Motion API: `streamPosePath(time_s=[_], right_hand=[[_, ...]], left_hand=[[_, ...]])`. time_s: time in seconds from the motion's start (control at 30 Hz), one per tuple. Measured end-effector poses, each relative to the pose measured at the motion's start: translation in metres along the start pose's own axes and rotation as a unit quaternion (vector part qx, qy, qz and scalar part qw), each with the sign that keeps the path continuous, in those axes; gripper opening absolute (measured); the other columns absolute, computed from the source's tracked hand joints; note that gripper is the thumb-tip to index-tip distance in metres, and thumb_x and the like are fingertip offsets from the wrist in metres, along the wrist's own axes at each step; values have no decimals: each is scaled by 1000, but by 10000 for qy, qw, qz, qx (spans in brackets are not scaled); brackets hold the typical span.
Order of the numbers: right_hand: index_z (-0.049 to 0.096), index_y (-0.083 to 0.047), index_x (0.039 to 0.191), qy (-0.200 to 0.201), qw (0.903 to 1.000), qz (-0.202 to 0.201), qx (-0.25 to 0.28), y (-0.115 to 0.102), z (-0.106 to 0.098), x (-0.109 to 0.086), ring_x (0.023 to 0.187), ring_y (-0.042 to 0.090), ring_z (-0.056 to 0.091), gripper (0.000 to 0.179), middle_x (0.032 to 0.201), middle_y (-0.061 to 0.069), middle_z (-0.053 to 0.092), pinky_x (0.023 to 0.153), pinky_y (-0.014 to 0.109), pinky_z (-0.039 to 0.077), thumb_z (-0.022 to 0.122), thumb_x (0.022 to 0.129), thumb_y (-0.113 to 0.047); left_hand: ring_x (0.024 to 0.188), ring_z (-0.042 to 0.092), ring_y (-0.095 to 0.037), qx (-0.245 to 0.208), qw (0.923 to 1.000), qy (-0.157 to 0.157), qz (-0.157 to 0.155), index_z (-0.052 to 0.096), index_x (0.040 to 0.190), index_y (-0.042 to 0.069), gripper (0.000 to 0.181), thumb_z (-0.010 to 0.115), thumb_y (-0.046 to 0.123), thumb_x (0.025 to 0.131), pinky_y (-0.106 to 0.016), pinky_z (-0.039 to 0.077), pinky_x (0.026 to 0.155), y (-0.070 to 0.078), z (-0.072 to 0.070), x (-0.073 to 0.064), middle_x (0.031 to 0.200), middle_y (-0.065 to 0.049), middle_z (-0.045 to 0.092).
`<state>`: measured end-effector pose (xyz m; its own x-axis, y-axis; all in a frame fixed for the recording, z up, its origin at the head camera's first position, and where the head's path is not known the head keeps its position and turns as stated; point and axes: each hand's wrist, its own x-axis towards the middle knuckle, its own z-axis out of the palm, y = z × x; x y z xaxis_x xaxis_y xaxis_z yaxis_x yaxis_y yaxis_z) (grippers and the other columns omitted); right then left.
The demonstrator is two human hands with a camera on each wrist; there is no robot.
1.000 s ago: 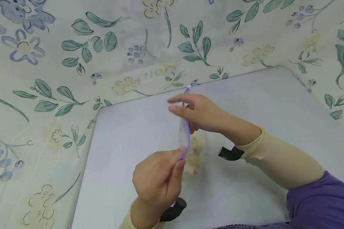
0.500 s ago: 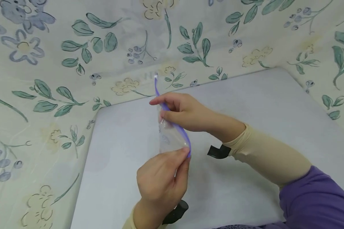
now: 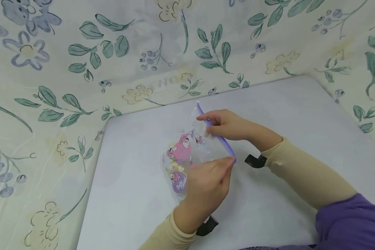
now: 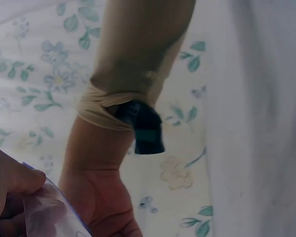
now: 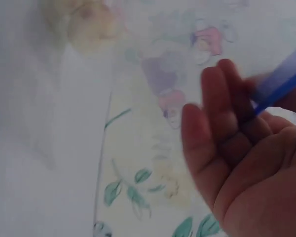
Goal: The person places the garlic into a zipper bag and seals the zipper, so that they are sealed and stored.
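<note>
A clear zip bag [image 3: 203, 151] with a purple zip edge and pink and purple cartoon prints is held up tilted over the white tabletop. Something pale yellow [image 3: 171, 167] shows through its lower part; its kind is unclear. My left hand [image 3: 207, 182] pinches the near end of the zip edge between thumb and fingers. Farther along that edge, my right hand [image 3: 232, 125] holds the bag between thumb and index finger. In the right wrist view the other fingers of the right hand [image 5: 251, 143] stand loosely extended beside the blurred bag. The left hand hides part of the bag.
The white tabletop [image 3: 128, 173] extends around both hands. Floral cloth [image 3: 162, 45] rises behind it and lies along its left and right sides. A black wrist-worn piece [image 3: 256, 161] juts out from the right sleeve cuff, another [image 3: 207, 226] from the left.
The bag has turned from edge-on so its printed side faces up. The right hand has come onto the zip edge, and the left hand has shifted right with its corner.
</note>
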<state>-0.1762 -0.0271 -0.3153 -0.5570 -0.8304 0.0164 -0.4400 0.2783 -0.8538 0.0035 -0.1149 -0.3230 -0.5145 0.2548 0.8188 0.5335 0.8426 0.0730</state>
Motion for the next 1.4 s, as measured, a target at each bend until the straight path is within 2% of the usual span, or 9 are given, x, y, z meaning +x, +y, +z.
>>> streamPosePath(time_s=[0.13,0.23,0.33,0.43,0.53,0.7,0.93,1.17,1.4], right_hand=[[59,-18,128,65,9946,572,-865,18,-8,-12,54,14,41,43,60,-2,48,49,25,36,60,85,-14],[61,-14,126,-89,9818,835,-1702,27,-10,-16,58,15,42,42,64,1,44,54,28,39,59,84,-14],[61,-9,125,-315,9610,960,-2575,34,-8,-19,77,18,55,40,87,6,64,74,35,48,58,85,-14],[61,-7,124,-442,9447,1071,-3068,39,-4,-20,101,22,60,40,118,10,65,94,42,46,57,85,-14],[62,-7,124,-501,9383,1217,-3199,43,-1,-21,116,28,57,39,127,12,61,98,46,44,57,85,-13],[63,-11,123,-525,9298,1451,-3341,51,5,-21,119,30,55,38,126,12,62,94,48,46,59,85,-13],[61,-12,126,-634,9178,1530,-3610,61,14,-21,118,34,56,45,125,13,62,91,51,47,65,82,-21],[63,-12,113,-957,9061,1446,-3860,61,11,-29,89,24,62,40,97,6,68,71,45,50,65,82,-36],[54,-11,131,-810,9086,1460,-3828,40,11,-36,115,34,58,54,123,14,63,85,52,49,62,86,-41]], left_hand=[[83,70,-4,2,9979,-643,-110,72,100,12,17,66,12,84,-18,54,72,3,26,-11,91,4,74],[85,69,-2,81,9942,-1048,-224,72,101,15,18,63,15,86,-16,53,71,4,40,-15,93,6,74],[78,68,-2,187,9893,-1392,-404,72,101,18,17,61,16,88,-16,53,62,4,48,-16,89,8,73],[73,67,-3,129,9830,-1703,-680,72,100,20,18,59,16,88,-19,51,54,1,55,-16,87,8,73],[74,68,-3,60,9756,-2011,-876,72,99,21,18,59,15,88,-19,50,53,0,62,-16,87,8,73],[72,67,-2,219,9638,-2496,-910,73,96,25,17,62,17,85,-19,48,50,4,75,-19,83,11,72],[56,58,-6,495,9327,-3441,-961,66,78,26,13,60,18,86,-26,41,42,15,91,-30,65,9,63],[49,52,-7,937,9039,-4090,-834,59,70,23,13,62,18,81,-28,41,40,21,91,-38,59,9,58],[51,53,-8,920,8777,-4652,-683,58,75,20,12,64,29,80,-28,40,39,29,84,-42,64,10,58]])
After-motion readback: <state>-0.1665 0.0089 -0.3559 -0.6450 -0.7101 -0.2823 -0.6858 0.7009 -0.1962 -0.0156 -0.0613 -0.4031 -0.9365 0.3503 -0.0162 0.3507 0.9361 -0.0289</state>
